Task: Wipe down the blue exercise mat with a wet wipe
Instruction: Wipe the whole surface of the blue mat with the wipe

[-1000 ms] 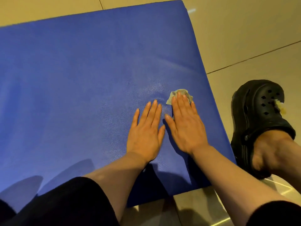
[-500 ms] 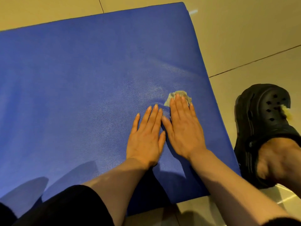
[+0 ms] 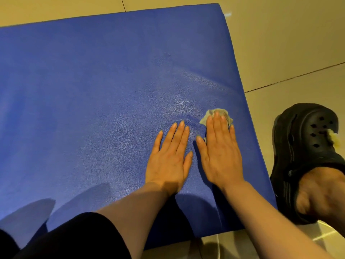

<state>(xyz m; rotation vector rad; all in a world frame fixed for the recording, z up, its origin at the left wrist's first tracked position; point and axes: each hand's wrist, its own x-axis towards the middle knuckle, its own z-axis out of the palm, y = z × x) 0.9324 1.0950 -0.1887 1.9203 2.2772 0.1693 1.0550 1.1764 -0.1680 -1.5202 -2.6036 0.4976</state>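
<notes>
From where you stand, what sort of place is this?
Probably an indoor workout or play area, though little shows: a padded blue mat lies on glossy beige floor tiles, and a foot in a black clog rests beside it.

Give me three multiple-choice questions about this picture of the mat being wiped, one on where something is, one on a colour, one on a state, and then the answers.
1. Where does the crumpled pale wet wipe lie?
A. Under the right hand's fingers
B. Under the left hand
C. On the floor tiles

2. What colour is the perforated clog shoe beside the padded exercise mat?
A. White
B. Black
C. Red

3. How is the left hand placed?
A. Curled in a fist
B. Lifted off the mat
C. Flat, palm down on the mat

Answers: 1 A, the wipe's edges poke out around the right hand's fingertips near the mat's right edge. 2 B, the clog is black, with a small yellowish piece on it. 3 C, the fingers lie spread on the blue surface, holding nothing.
</notes>
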